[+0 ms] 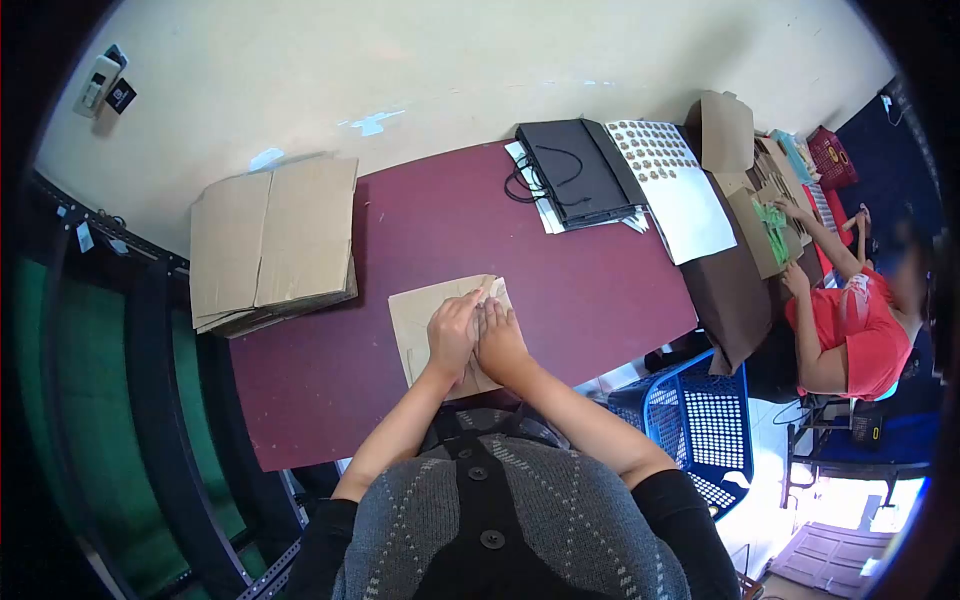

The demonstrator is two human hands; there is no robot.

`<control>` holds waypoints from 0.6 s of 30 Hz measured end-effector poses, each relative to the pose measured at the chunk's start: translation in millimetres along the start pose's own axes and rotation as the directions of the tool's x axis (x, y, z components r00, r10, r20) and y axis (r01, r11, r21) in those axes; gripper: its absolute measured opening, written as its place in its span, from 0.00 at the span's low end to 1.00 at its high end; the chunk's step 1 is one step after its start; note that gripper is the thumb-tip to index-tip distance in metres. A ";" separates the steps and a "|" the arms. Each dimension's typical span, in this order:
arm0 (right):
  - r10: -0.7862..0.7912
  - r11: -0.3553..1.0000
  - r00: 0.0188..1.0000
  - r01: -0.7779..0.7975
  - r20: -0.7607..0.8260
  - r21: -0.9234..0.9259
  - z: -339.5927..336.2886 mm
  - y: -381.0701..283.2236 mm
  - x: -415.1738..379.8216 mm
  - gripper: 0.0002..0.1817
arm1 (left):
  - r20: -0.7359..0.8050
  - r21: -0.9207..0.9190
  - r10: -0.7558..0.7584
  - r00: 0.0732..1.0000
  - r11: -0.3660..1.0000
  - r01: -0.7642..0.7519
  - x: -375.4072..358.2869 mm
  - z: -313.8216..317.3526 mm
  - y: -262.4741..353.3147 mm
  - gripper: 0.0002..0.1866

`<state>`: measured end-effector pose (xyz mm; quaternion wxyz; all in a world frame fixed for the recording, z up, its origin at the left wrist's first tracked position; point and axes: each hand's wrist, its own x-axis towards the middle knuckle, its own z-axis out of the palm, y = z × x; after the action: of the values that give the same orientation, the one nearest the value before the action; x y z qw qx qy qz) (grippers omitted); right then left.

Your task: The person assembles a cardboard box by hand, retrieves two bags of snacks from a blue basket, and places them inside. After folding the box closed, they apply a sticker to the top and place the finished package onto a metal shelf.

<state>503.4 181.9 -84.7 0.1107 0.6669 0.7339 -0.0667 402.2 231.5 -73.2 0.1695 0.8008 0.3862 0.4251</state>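
A flat piece of brown cardboard (411, 305) lies on the maroon table in front of me, with fold lines on it and a narrow raised strip at its far right corner. My left hand (454, 336) is curled over the piece, its fingers pressed together at the strip. Right beside it, my right hand (501, 347) rests flat on the cardboard, fingers stretched toward the same corner. The two hands touch or nearly touch, and they cover the middle of the piece.
Folded cardboard (272, 240) is stacked at the table's left. Black paper bags (580, 172) and a sheet of round stickers (690, 215) lie at the far right. A blue basket (698, 410) stands at the right edge. Beyond, a person in red (865, 335) handles an open box (757, 235).
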 end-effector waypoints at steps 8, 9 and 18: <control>-0.006 0.991 0.997 0.016 -0.078 0.131 -14.0 3.4 -3.0 0.32 | 0.079 -0.027 -0.264 0.961 0.963 0.267 -9.5 -14.4 1.0 0.13; -0.014 0.987 0.996 0.028 -0.088 0.161 -14.7 0.6 -7.1 0.31 | 0.076 -0.027 -0.255 0.964 0.966 0.258 -7.3 -13.6 -1.9 0.13; 0.018 0.919 0.973 0.074 -0.230 0.388 0.8 -13.9 -24.2 0.30 | 0.068 -0.070 -0.179 0.981 0.980 0.184 -16.3 -7.7 -4.6 0.13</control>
<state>491.7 156.9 -80.1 -0.1120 0.6681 0.7227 -0.1373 388.2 221.6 -80.5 0.2495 0.7680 0.4359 0.3974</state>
